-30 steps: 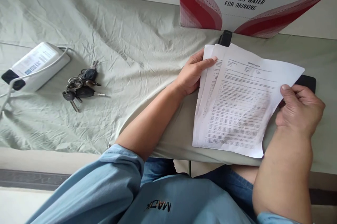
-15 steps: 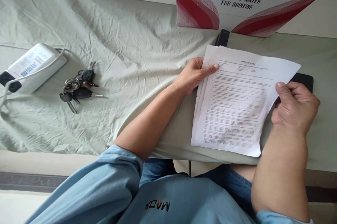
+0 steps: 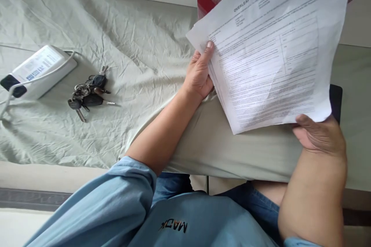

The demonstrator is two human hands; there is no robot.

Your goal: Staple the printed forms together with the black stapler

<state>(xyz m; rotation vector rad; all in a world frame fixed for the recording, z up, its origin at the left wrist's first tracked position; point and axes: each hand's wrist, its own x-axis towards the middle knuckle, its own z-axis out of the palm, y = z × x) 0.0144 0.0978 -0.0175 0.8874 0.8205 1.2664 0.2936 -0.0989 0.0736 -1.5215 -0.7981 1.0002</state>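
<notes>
Holding a sheaf of white printed paper sheets (image 3: 269, 46) up off the pale green cloth-covered table (image 3: 130, 57), tilted toward me on the right.
I judge the loose sheets could fan apart and slide out, since only edges are pinched: my right hand (image 3: 320, 137) clasps the near corner, my left hand (image 3: 199, 73) grips the left edge, thumb on top.

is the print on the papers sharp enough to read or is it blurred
Head view: the papers are motion-blurred, only the heading "OVERLEAF NOTES" reads; the keys on the cloth stay sharp; soft, even light, faint shadows.
</notes>
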